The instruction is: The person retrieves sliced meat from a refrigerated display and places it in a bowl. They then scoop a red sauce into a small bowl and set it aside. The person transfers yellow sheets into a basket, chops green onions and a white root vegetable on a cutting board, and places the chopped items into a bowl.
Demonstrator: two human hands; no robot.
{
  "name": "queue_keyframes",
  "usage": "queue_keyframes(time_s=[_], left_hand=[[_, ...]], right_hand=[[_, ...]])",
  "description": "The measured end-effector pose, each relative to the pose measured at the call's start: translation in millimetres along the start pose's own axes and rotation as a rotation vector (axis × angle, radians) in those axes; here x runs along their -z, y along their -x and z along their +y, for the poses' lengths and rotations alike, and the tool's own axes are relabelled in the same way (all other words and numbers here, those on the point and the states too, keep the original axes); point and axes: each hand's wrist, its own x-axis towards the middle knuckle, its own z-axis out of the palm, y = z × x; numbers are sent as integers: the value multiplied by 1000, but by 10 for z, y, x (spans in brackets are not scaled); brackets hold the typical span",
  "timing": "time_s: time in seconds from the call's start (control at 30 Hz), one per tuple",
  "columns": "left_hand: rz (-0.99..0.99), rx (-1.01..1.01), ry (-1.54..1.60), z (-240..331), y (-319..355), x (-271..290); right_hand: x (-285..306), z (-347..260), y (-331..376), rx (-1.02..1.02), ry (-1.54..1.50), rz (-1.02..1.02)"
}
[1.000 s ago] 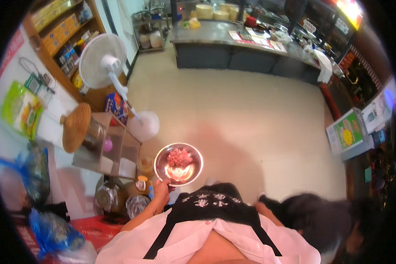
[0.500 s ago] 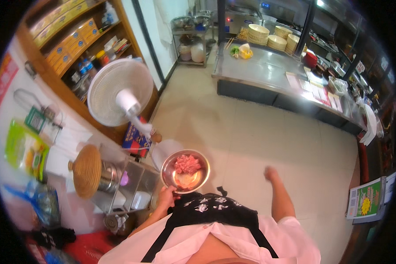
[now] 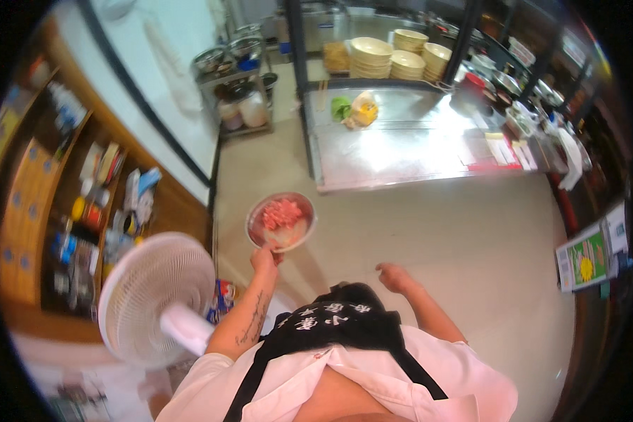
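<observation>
My left hand [image 3: 266,257] grips the near rim of a steel bowl [image 3: 310,235], with fingers closed on it. Inside, a heap of pinkish-red raw meat [image 3: 282,213] lies toward the far side, and the bowl's bottom shows in front of it. The bowl is held out ahead of me above the tiled floor. My right hand [image 3: 395,277] hangs away from my body over the floor, its fingers loosely bent and partly apart. I see nothing in it.
A white fan [image 3: 155,299] stands close by my left forearm, before wooden shelves [image 3: 109,232] of goods. Ahead is a steel counter [image 3: 394,151] with a yellow-and-white bag [image 3: 365,110] and stacked pale bowls [image 3: 371,56]. A metal rack [image 3: 250,130] stands beyond, left of the counter.
I have moved forward: the counter is nearer, and the fan and shelves have shifted down and left. The bowl reaches farther from my body. My right hand has swung inward.
</observation>
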Motion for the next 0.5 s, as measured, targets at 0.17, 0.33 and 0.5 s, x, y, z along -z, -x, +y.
queue_keyframes(time_s=[0.17,0.33,0.5], left_hand=[[97,-101,51,717,-1855,-755],[148,-54,50,1400,-3173,-838],[123,-47,-9,2105,-3964,-581]], right_hand=[[491,-285,-666,-145,-53,122],[951,-1027,-2144,-91,-82,283],[1331,-1867,-3958,183,-57,74]])
